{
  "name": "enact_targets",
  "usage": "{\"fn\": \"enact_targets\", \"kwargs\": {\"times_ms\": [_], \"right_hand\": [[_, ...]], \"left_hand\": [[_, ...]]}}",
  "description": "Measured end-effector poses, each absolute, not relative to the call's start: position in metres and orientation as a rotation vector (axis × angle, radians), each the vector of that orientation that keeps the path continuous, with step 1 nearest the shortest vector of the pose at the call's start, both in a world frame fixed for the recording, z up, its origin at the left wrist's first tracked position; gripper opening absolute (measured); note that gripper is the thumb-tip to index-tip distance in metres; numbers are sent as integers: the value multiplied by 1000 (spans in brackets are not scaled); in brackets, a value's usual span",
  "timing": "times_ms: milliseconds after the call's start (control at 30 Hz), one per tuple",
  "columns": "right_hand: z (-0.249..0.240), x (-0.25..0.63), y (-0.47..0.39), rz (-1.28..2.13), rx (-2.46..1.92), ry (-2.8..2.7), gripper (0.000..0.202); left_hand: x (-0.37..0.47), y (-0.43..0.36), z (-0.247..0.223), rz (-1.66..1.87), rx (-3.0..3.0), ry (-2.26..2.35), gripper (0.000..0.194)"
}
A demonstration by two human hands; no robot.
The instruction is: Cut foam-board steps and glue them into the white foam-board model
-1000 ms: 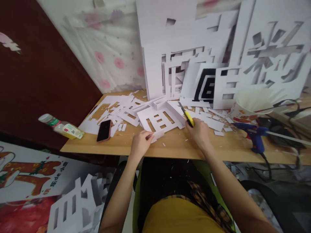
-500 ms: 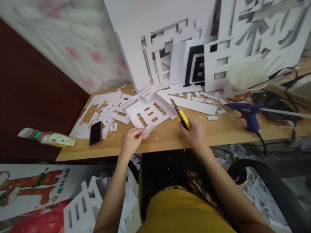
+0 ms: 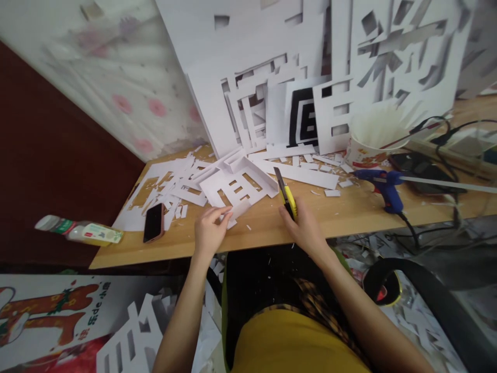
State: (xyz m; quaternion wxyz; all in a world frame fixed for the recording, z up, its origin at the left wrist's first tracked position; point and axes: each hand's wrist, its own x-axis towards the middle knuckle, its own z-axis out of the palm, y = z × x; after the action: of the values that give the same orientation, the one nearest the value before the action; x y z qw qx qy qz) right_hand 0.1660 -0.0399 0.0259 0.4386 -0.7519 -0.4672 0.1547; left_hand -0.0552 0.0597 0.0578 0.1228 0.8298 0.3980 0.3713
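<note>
My left hand (image 3: 212,228) pinches a small white strip (image 3: 240,208) at the near edge of a white cut-out board piece (image 3: 237,186). That piece lies on the table with slots cut through it and upright walls along its far and right sides. In my right hand (image 3: 305,225) is a yellow and black utility knife (image 3: 286,196), its blade out and pointing away from me, just right of the piece. Whether the strip is joined to the piece, I cannot tell.
A blue glue gun (image 3: 382,186) lies at right beside a paper tub (image 3: 368,147) of glue sticks. A phone (image 3: 154,223) and a bottle (image 3: 83,230) are at left. White scraps (image 3: 178,178) litter the wooden table (image 3: 267,230); cut-out boards (image 3: 186,36) lean behind.
The view has tilted and shifted slightly. My right hand and the knife have come a little nearer the board piece, with the blade more upright. My left hand keeps its pinch on the strip.
</note>
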Motion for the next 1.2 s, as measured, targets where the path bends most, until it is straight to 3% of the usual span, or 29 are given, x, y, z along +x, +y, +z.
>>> {"fn": "enact_targets", "kwargs": {"times_ms": [200, 333, 567, 733, 933, 1200], "right_hand": [[39, 163, -59, 500, -1703, -1184, 59], [39, 163, -72, 501, -1728, -1275, 55], [30, 160, -68, 499, -1670, -1353, 50], [23, 153, -61, 515, -1628, -1356, 50], [6, 153, -68, 497, -1613, -1337, 47], [7, 159, -59, 504, -1525, -1404, 51]], "left_hand": [[-11, 48, 35, 1115, 2395, 1047, 14], [4, 48, 23, 1175, 2348, 1018, 12], [-39, 84, 76, 1433, 2238, 1347, 16], [-53, 130, 109, 1090, 2408, 1268, 37], [-40, 164, 93, 677, 2637, 1261, 58], [-2, 223, 77, 572, 2659, 1178, 21]]}}
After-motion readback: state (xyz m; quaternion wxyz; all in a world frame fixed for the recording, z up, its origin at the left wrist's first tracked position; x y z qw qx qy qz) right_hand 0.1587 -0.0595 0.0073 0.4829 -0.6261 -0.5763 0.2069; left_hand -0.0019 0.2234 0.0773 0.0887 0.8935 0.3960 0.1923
